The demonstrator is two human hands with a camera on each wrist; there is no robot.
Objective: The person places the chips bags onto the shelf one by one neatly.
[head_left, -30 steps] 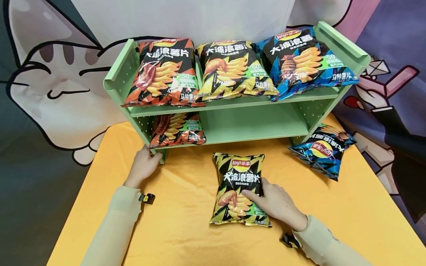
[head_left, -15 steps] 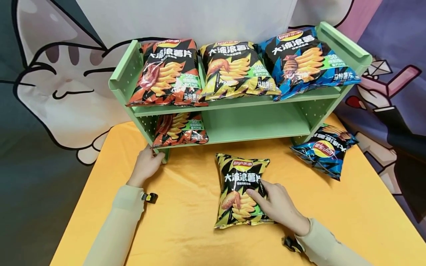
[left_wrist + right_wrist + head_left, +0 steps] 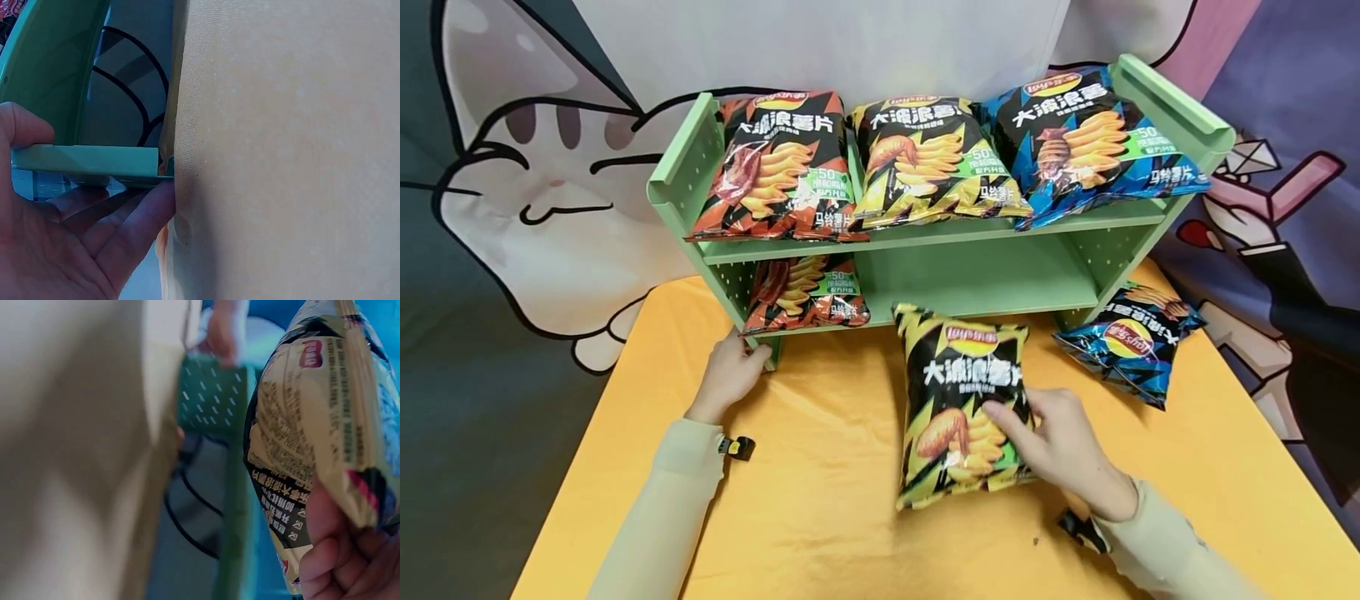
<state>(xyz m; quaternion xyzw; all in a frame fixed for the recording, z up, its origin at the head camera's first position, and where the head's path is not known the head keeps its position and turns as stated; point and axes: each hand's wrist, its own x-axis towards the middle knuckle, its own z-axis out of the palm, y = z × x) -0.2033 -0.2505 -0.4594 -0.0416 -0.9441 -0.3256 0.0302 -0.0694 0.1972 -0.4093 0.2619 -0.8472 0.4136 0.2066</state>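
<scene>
My right hand (image 3: 1071, 442) holds a yellow-and-black bag of potato chips (image 3: 955, 392) by its right side, thumb on the front. The bag is raised off the table and tilted, its top end near the lower shelf's front edge. In the right wrist view the bag's back (image 3: 294, 419) shows, with fingers curled against it. My left hand (image 3: 726, 375) grips the lower left end of a green two-tier shelf rack (image 3: 977, 267). In the left wrist view the thumb lies on one side of the green board (image 3: 87, 159) and the fingers on the other.
On the top tier lie a red chip bag (image 3: 782, 167), another yellow chip bag (image 3: 936, 162) and a blue chip bag (image 3: 1082, 142). A smaller-looking red bag (image 3: 808, 292) sits at the lower tier's left. Another blue bag (image 3: 1131, 342) lies on the yellow tablecloth (image 3: 820, 500) at right.
The right hand has lifted the yellow chip bag off the table and moved it forward and a little right. The left hand keeps its grip on the rack.
</scene>
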